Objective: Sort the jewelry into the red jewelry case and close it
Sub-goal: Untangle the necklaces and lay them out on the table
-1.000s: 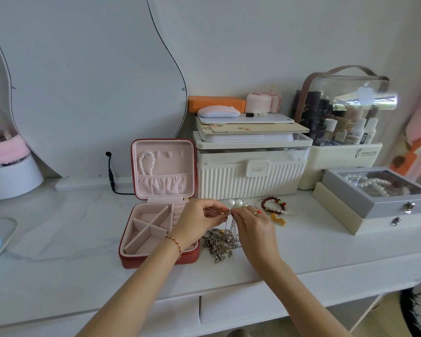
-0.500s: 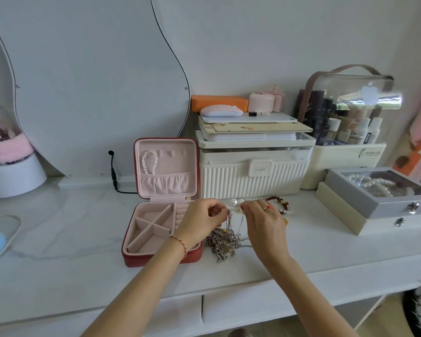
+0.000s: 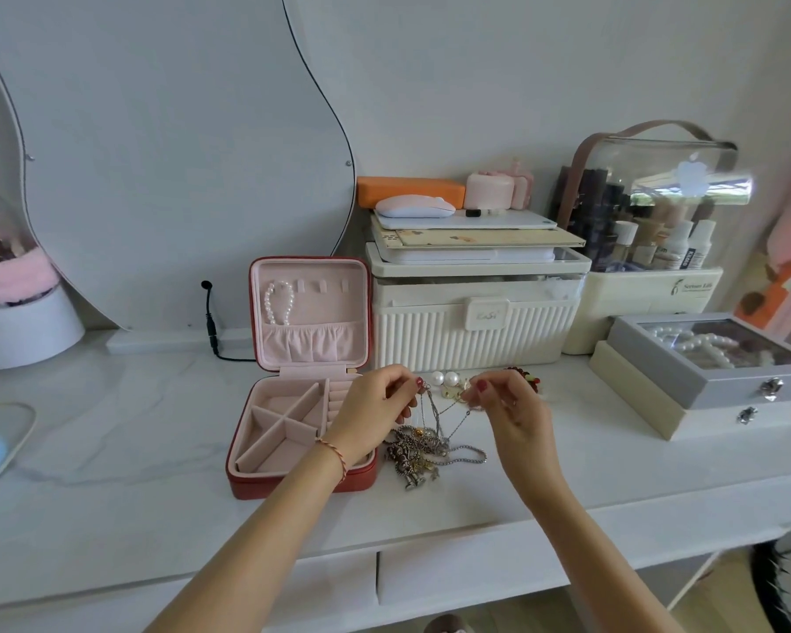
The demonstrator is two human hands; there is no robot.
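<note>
The red jewelry case (image 3: 302, 477) lies open on the white table (image 3: 133, 450), its lid propped upright so the compartments face up for loading; a pearl bracelet (image 3: 278, 302) already hangs inside the lid. Just right of the case, the left hand (image 3: 375, 411) and the right hand (image 3: 510, 411) each pinch an end of a thin silver chain (image 3: 448, 415), holding it up and stretched between them, probably to free it from the tangled heap of chains (image 3: 423, 452) lying beside the case. Behind the hands, two pearl earrings (image 3: 445, 379) and a red bead bracelet (image 3: 528, 379) wait unsorted, so the job looks barely begun.
</note>
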